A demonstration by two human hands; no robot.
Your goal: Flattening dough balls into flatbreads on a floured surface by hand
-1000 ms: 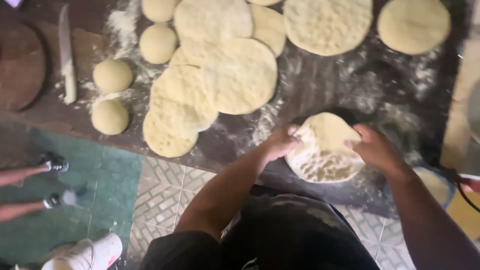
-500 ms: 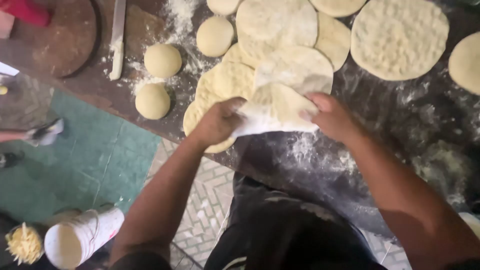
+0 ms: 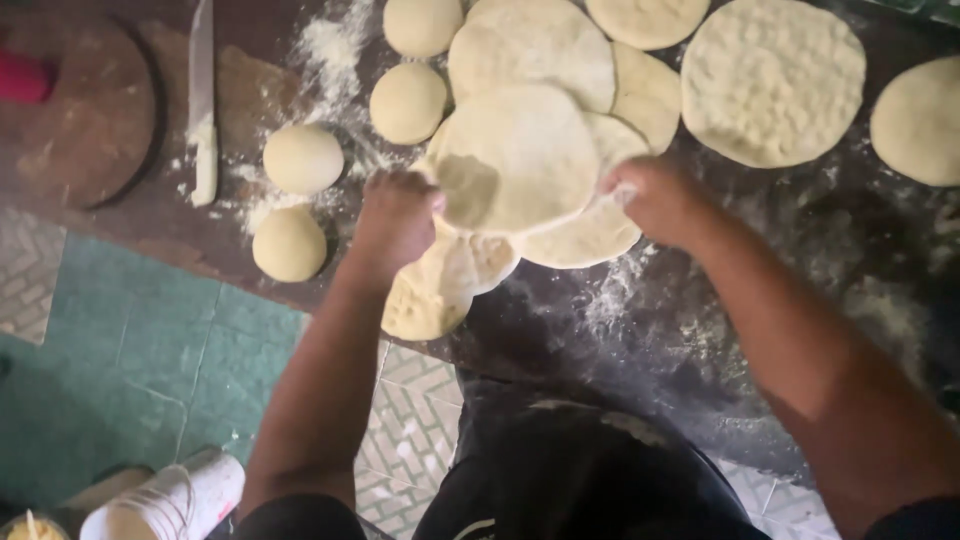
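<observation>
At the near edge of a dark, flour-dusted worktop [image 3: 760, 330], a flattened round of dough [image 3: 515, 158] is held up between two bare hands, just above a stack of overlapping flattened rounds [image 3: 470, 270]. The left edge of the disc is gripped by the left hand [image 3: 395, 222], its fingers curled together around the rim; the right edge is pinched by the right hand [image 3: 660, 200], fingers pressed together on the dough. Both forearms are seen reaching in from the bottom of the view, above a dark apron [image 3: 570, 470].

Below the table edge, a green mat [image 3: 130, 370] and patterned floor tiles [image 3: 410, 440] are visible, with a white roll-shaped container [image 3: 175, 500] at the lower left.

To the left of the hands, four dough balls are laid out on the floured surface: one nearest the edge [image 3: 289, 243], one just beyond it [image 3: 303, 158], a third [image 3: 407, 102] and a fourth [image 3: 423, 24] farther back. A knife with a pale handle [image 3: 203, 110] is set beside a round wooden board [image 3: 85, 120].

Farther back, a large dimpled flatbread [image 3: 772, 82] is spread out, with another disc [image 3: 918, 122] at the right edge and one more [image 3: 648, 20] at the top.
</observation>
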